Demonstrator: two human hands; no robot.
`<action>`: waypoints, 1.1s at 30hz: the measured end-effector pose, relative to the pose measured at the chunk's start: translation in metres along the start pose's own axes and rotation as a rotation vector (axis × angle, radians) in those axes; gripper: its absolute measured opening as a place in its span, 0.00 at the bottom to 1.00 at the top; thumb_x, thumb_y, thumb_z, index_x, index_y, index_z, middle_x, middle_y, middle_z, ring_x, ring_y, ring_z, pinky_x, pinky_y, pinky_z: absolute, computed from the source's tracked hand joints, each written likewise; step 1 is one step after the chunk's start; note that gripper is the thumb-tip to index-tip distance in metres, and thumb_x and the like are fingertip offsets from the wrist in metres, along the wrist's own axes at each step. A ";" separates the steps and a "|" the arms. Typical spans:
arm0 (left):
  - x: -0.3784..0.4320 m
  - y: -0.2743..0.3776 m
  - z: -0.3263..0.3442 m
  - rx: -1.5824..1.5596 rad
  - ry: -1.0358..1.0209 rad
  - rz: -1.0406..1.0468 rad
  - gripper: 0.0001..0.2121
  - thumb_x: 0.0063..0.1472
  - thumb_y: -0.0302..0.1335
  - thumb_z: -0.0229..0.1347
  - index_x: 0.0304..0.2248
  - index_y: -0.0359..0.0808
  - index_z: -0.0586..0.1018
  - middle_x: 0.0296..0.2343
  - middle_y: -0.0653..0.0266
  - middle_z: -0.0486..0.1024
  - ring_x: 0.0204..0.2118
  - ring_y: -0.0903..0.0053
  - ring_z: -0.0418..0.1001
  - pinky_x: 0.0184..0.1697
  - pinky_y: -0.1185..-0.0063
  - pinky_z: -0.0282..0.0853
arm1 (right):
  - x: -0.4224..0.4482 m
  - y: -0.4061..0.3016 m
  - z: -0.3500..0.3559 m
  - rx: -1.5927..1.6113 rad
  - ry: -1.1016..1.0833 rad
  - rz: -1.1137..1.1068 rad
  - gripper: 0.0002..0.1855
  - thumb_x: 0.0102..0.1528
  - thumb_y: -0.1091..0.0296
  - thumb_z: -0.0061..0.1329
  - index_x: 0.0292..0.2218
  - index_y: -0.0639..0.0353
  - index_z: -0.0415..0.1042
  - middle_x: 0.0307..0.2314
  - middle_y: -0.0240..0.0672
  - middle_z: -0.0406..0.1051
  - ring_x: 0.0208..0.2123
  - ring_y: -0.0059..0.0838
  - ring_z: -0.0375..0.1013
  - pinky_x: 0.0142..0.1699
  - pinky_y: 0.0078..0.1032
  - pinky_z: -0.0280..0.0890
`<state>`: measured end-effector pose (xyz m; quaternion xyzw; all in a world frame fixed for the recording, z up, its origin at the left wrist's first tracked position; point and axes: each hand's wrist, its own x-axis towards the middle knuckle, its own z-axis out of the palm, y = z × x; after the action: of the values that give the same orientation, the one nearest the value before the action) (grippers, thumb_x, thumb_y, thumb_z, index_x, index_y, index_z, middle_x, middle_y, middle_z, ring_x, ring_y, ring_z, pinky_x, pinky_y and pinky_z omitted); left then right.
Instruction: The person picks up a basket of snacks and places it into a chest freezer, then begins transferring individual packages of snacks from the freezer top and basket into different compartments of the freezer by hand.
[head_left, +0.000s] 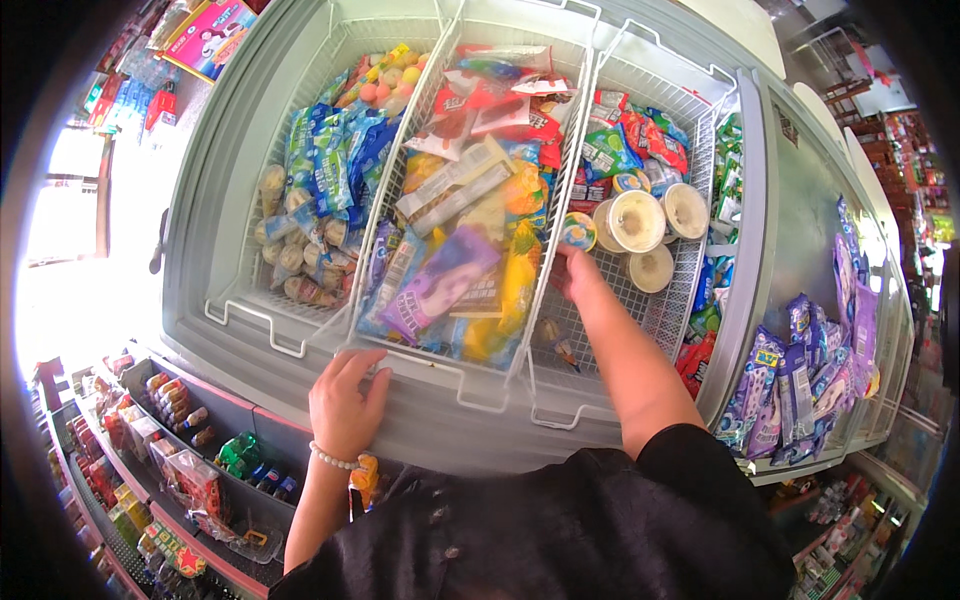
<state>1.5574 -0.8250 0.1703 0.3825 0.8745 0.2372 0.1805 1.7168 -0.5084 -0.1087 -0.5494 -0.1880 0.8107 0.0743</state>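
My left hand (346, 405), with a beaded bracelet at the wrist, rests on the grey front rim of a chest freezer (420, 427) and holds nothing. Reaching down into the right wire basket (660, 330), my right hand (574, 276) is beside the divider. Its fingertips are partly hidden, at the lower edge of a small printed ice cream cup (578, 231); whether they grip it I cannot tell. Several clear-lidded tubs (636, 220) are just right of that cup. A wrapped cone (555, 337) lies on the basket floor, nearer me.
The middle basket holds a purple ice cream pack (442, 281) and red wrapped packs (495, 90). Blue-green packs (322, 161) and wrapped cones (300, 255) fill the left one. Purple packs (806, 382) lie on the freezer's right side. Snack shelves (202, 465) stand lower left.
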 end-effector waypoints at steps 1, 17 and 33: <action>0.000 -0.001 0.001 -0.016 0.003 0.013 0.09 0.52 0.27 0.57 0.35 0.38 0.79 0.30 0.63 0.75 0.25 0.67 0.74 0.28 0.74 0.67 | 0.002 -0.003 -0.003 -0.018 0.010 0.012 0.08 0.52 0.60 0.47 0.30 0.49 0.75 0.28 0.29 0.77 0.33 0.28 0.74 0.40 0.28 0.65; 0.000 -0.002 0.002 0.011 -0.012 -0.016 0.08 0.52 0.27 0.57 0.34 0.38 0.79 0.30 0.63 0.75 0.27 0.68 0.75 0.30 0.74 0.69 | -0.054 0.063 -0.026 -1.993 0.035 -0.328 0.29 0.36 0.63 0.59 0.42 0.58 0.69 0.42 0.50 0.68 0.43 0.52 0.70 0.48 0.35 0.67; -0.009 -0.007 -0.004 -0.003 0.008 -0.055 0.09 0.52 0.31 0.56 0.34 0.42 0.79 0.29 0.63 0.75 0.29 0.63 0.74 0.33 0.70 0.69 | -0.163 -0.083 0.011 -1.261 -0.216 -0.204 0.16 0.51 0.58 0.54 0.40 0.51 0.71 0.31 0.26 0.71 0.31 0.21 0.71 0.30 0.24 0.69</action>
<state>1.5564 -0.8371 0.1710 0.3570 0.8852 0.2349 0.1840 1.7625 -0.4884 0.0679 -0.3825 -0.6856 0.5844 -0.2054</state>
